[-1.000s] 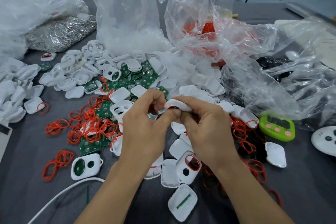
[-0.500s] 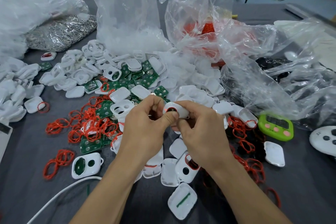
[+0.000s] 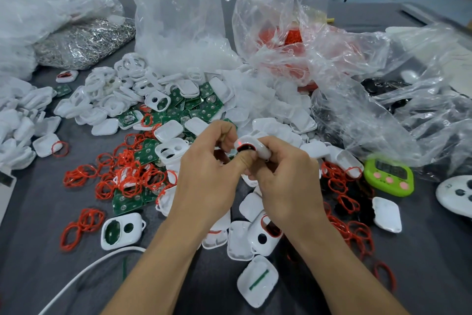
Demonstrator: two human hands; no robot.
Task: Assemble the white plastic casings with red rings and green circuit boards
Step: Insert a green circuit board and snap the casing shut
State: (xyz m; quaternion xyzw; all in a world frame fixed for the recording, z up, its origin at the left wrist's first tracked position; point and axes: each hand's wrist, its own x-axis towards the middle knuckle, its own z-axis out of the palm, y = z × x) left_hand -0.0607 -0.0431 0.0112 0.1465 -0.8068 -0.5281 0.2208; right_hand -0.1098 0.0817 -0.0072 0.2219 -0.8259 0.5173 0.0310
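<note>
Left hand (image 3: 207,181) and right hand (image 3: 288,181) are both up over the counter (image 3: 38,250), pinching one white casing (image 3: 258,147) between them, with the left thumb pressed just under its single red ring (image 3: 245,146). One green timer (image 3: 389,176) sits to the right. Loose red rings (image 3: 127,176), green circuit boards (image 3: 201,107) and spare casings (image 3: 107,107) are heaped beyond counting. Fingers hide the held casing's underside, and what the clear bags (image 3: 178,20) hold is blurred.
</note>
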